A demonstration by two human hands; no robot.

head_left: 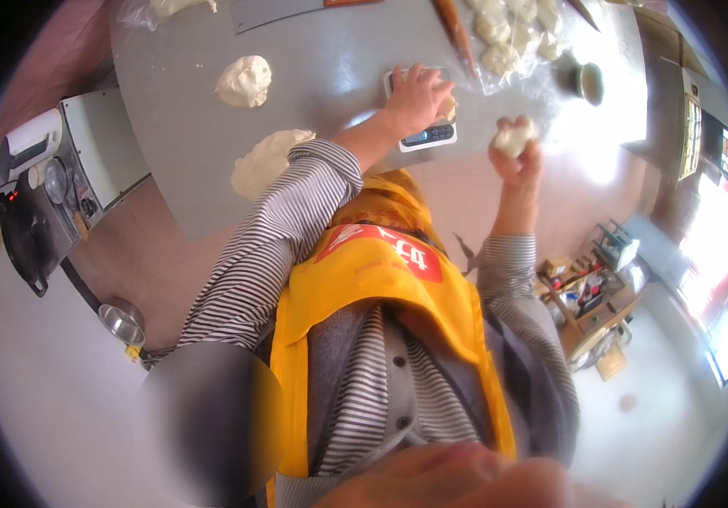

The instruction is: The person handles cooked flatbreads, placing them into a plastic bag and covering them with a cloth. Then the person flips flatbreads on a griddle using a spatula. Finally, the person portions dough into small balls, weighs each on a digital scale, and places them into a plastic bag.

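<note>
My left hand is over a white digital kitchen scale, fingers spread across its top, with a piece of dough at its thumb side. Off the table's near edge, to the right of the scale, my right hand is raised and holds a small lump of dough in its fingers. A larger dough lump lies left of the scale on the grey tabletop. Nearer to me, a flat, spread-out piece of dough lies partly behind my left sleeve.
Along the far side are a wide metal blade, a wooden rolling pin and several dough balls on clear plastic. A small round bowl stands at the right. Left of the table are a black pan and a metal pot.
</note>
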